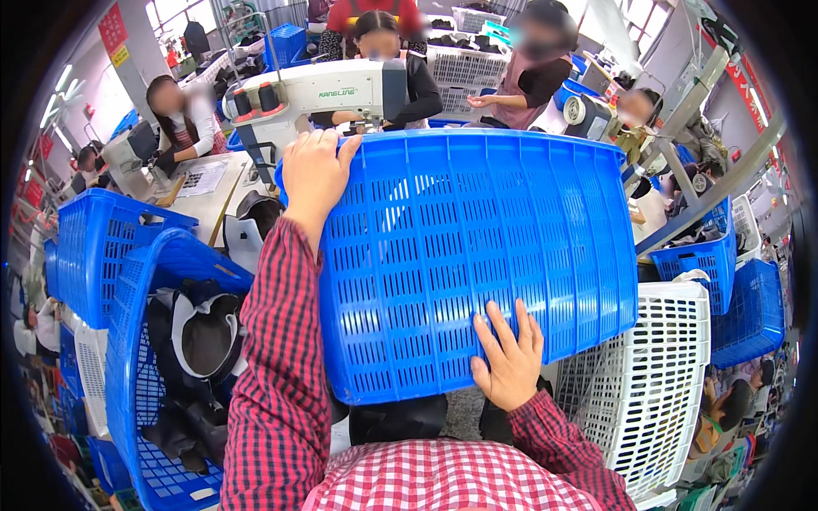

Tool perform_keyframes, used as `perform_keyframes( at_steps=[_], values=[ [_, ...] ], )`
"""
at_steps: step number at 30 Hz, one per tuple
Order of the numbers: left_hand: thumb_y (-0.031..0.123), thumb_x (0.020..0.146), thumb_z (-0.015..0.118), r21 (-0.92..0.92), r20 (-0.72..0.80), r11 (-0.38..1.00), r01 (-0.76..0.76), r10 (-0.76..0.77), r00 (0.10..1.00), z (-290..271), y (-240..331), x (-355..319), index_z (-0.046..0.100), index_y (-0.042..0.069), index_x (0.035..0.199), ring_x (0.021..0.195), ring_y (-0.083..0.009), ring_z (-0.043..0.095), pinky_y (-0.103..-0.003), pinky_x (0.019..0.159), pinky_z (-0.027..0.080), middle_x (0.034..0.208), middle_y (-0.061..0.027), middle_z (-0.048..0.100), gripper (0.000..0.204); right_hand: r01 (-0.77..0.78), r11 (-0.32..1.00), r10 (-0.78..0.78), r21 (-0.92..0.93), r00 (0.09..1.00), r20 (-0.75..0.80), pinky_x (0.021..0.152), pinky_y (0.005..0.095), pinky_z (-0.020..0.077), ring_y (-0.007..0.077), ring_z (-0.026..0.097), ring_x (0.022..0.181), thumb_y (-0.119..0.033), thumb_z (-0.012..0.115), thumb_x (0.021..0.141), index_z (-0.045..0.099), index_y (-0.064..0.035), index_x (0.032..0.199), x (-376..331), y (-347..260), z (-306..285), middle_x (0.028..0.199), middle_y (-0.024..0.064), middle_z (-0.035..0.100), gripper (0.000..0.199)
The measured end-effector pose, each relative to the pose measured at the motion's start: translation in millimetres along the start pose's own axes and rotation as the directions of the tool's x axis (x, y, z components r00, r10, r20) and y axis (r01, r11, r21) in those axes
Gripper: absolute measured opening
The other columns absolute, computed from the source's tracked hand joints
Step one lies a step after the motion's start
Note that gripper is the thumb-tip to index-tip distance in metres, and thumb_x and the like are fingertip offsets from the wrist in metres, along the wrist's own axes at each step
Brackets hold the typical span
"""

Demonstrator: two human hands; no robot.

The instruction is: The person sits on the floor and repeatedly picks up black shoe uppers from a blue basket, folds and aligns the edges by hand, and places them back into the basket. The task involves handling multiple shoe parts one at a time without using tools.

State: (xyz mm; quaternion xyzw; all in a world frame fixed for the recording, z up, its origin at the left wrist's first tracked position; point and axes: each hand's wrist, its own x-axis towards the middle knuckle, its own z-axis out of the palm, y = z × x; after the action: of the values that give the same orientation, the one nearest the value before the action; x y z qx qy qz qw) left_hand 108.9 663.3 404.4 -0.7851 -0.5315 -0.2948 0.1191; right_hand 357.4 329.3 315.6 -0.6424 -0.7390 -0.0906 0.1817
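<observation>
signs: red rectangular wall sign (pixel 112 27) with a smaller yellow one (pixel 120 55) under it, upper left of the frame; red banner strip (pixel 753 89) along the upper right edge; text not copied
paper: white printed sheet (pixel 203 178) flat on the pale worktable (pixel 204 207), left of centre
main thing: large blue perforated plastic basket (pixel 477 255), tipped with its slotted base facing the camera, filling the centre of the frame; rigid, ribbed, rounded corners
left hand (pixel 315 175): fingers curled over the basket's upper left rim, gripping it; red-and-black checked sleeve (pixel 277 375) runs down to the lower edge
right hand (pixel 509 358): fingers spread flat against the basket's lower edge, pressing it, not wrapped round
left baskets: two more blue plastic slotted baskets, one upright at far left (pixel 98 247), one tilted at lower left (pixel 141 375) holding dark fabric pieces with pale lining (pixel 200 341)
right baskets: one white plastic slotted basket (pixel 652 383) at lower right, just beside the held one; two blue ones behind it (pixel 707 260) and (pixel 754 315)
machine: one cream sewing machine (pixel 328 94) with two dark spools, top centre, behind the held basket
people: several seated or standing workers across the top of the frame, count unclear
far baskets: white and blue crates stacked at top centre, too small to count
</observation>
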Motion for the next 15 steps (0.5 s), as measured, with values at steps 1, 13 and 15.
perform_keyframes(
  at_steps=[1,13,15],
  values=[
    [0.039,0.102,0.06,-0.001,-0.066,1.0,-0.026,0.026,0.997,0.8,0.8,1.8,0.07,0.005,0.105,0.101,-0.0328,0.064,-0.046,0.091,0.047,0.104,-0.0134,0.071,0.035,0.0,1.0,0.0,-0.018,1.0,0.026,0.12,0.0568,0.0267,0.0429,0.037,0.15,-0.037,0.063,0.088,0.062,-0.0211,0.145,-1.4,3.5,1.5,0.158,0.0057,0.052,0.059],
    [0.039,0.093,0.071,-0.054,-0.069,0.996,0.072,-0.076,0.995,-56.3,-5.0,-101.4,0.065,0.003,0.106,0.095,-0.0311,0.056,-0.044,0.09,0.04,0.096,-0.0103,0.059,0.038,0.119,0.992,-0.115,0.036,0.989,-0.09,0.104,0.0578,0.0368,0.0414,0.049,0.134,-0.056,0.052,0.096,0.077,-0.0224,0.114,-70.5,23.3,12.9,0.134,0.003,0.067,0.045],
    [0.032,0.091,0.072,-0.061,-0.103,0.997,0.053,-0.059,0.993,-57.8,-2.6,-101.3,0.064,0.003,0.108,0.097,-0.0315,0.056,-0.045,0.092,0.04,0.097,-0.0106,0.058,0.035,0.14,0.989,-0.14,0.039,0.99,-0.001,0.103,0.0586,0.0369,0.0422,0.047,0.134,-0.056,0.054,0.096,0.075,-0.021,0.117,-74.2,24.5,11.0,0.136,0.0036,0.065,0.046]
  ],
)
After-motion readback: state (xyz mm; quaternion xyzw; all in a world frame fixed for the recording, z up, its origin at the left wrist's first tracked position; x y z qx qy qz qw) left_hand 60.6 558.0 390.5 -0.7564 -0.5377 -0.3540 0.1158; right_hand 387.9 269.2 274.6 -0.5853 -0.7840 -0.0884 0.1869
